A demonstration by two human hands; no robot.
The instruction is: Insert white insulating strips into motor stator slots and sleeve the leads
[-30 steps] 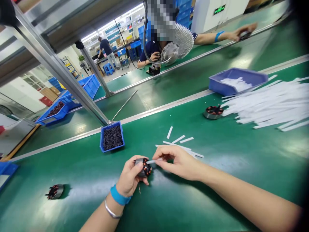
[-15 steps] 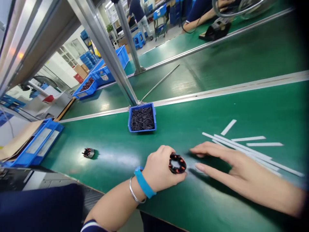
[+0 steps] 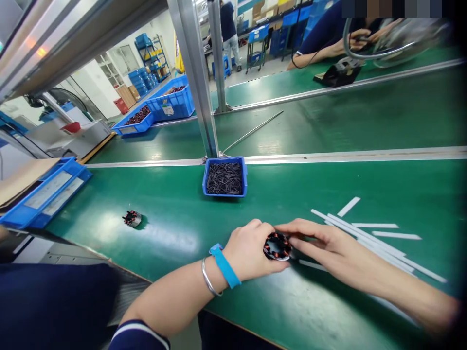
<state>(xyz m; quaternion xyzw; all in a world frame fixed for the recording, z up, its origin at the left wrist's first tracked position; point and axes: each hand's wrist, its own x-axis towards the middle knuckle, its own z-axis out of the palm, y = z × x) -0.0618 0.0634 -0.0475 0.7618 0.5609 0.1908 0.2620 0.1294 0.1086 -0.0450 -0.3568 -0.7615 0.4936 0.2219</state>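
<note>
My left hand [image 3: 251,253], with a blue wristband and a silver bangle, is wrapped round a motor stator [image 3: 277,246], a ring with black slots and copper windings. My right hand [image 3: 324,243] meets the stator on its right side, index finger at the upper edge and thumb pressed by the rim. Whether a small piece lies between those fingertips is hidden. A white strip [image 3: 312,265] shows just below the right thumb. To the left on the green bench stands a second stator [image 3: 132,218], tilted on its side.
A blue bin [image 3: 224,177] of thin black pieces stands by the metal post [image 3: 199,78]. Several white strips [image 3: 368,238] lie at right. Blue trays [image 3: 136,121] of copper parts are at the back left; document holders [image 3: 51,194] at far left. A co-worker's arm [image 3: 321,48] is across the bench.
My right hand has moved left, from apart to touching the stator's right side. My left hand still holds the stator. The camera view has turned slightly.
</note>
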